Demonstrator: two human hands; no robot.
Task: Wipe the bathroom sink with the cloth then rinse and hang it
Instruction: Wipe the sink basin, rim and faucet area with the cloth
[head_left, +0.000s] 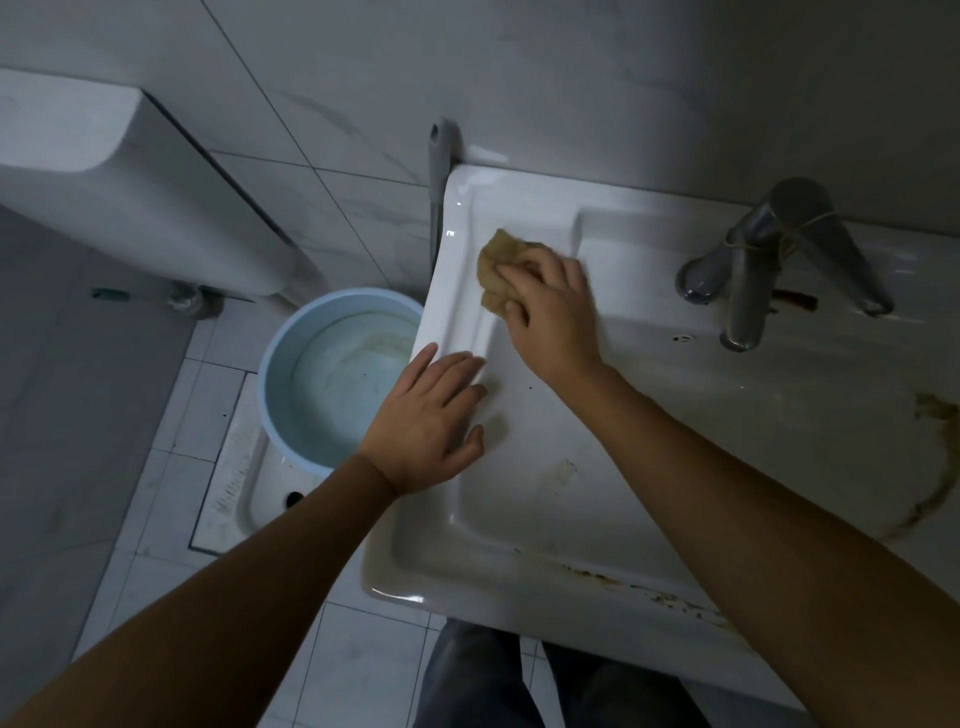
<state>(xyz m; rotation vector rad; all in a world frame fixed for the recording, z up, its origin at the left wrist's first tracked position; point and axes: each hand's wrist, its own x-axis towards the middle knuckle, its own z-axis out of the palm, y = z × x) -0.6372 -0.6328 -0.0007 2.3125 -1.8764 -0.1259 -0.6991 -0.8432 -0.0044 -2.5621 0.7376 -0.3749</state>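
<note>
- My R hand (550, 306) sits just above centre of view, approx. 12 o'clock. Its fingers are curled over the crumpled tan cloth (496, 270), gripping it and pressing it down.
- The cloth lies on the flat left ledge of the white ceramic sink (519, 499), toward the sink's 10 o'clock corner, just beside the step down into the bowl. Most of it pokes out past my fingertips on the hand's 10 o'clock side.
- My L hand (426, 415) lies flat w/ fingers straight and slightly spread, holding nothing. The palm rests on the sink's left rim at approx. 9 o'clock, fingertips pointing to 1 o'clock.
- The hands are near each other but not touching; R is at 1 o'clock from L.
- A chrome single-lever faucet (753, 270) stands on the back ledge at 2 o'clock, well apart from the cloth, w/ a thin yellowish band (779, 234) wound round it.
- A curved brown stain (935, 467) marks the sink at 3 o'clock, and rusty specks (649, 592) run along the front edge at 5 o'clock.
- A pale blue round plastic bucket (311, 384) stands on the floor at the sink's 9 o'clock, partly under the rim.
- A white toilet cistern (130, 171) is at 10 o'clock.
- A grey handle (439, 171) leans against the wall at the sink's back-left corner.
</note>
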